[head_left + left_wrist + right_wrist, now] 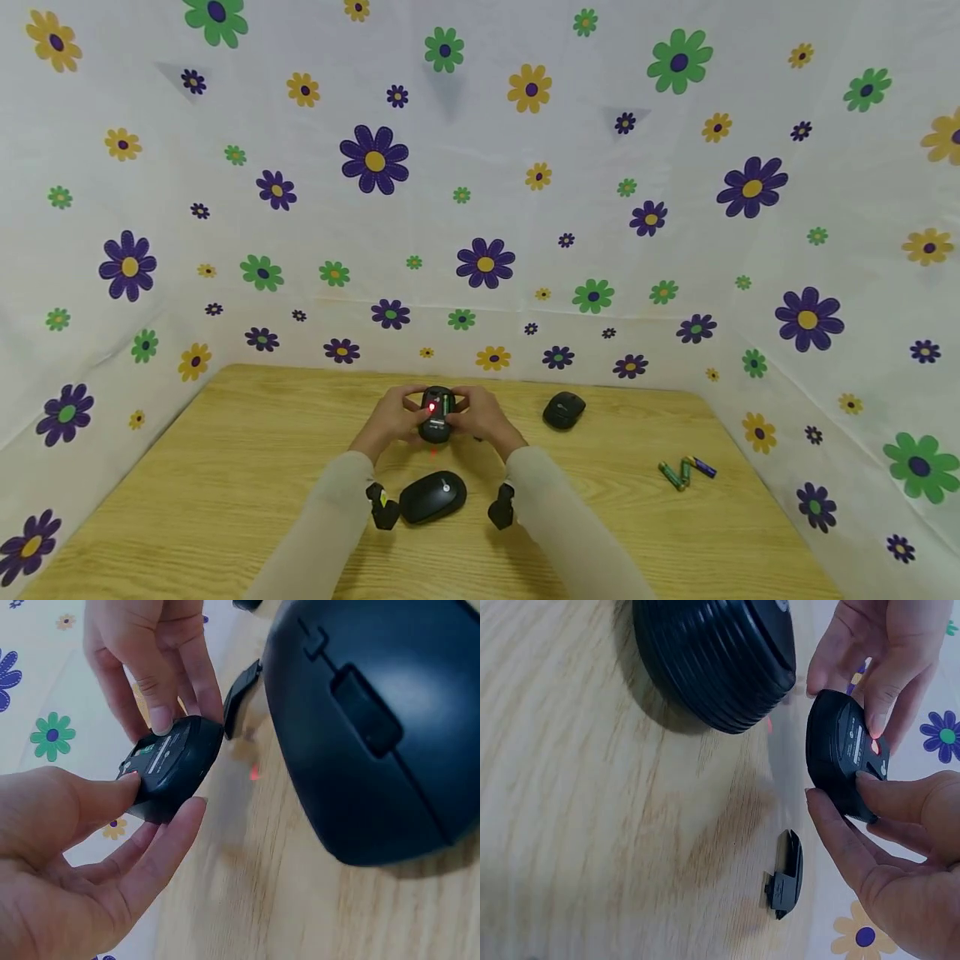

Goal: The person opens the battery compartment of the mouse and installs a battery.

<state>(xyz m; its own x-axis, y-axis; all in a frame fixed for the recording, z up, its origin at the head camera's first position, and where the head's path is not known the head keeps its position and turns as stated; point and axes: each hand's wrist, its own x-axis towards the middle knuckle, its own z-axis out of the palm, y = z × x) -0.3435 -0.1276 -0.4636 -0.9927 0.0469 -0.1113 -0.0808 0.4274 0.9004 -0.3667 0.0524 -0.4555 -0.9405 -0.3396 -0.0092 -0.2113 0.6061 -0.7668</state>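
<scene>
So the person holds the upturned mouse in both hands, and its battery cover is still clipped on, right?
Not quite. Both hands, left hand and right hand, hold the upturned mouse, but the battery cover lies off on the table, as the right wrist view shows.

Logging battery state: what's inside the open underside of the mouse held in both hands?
In the held mouse, the head view shows a green battery in the open compartment beside a glowing red light. Fingers cover the edges, so a second battery cannot be ruled out.

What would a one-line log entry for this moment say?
left hand: holds upturned mouse | right hand: holds it too | battery cover: off, on table | red light on
</scene>
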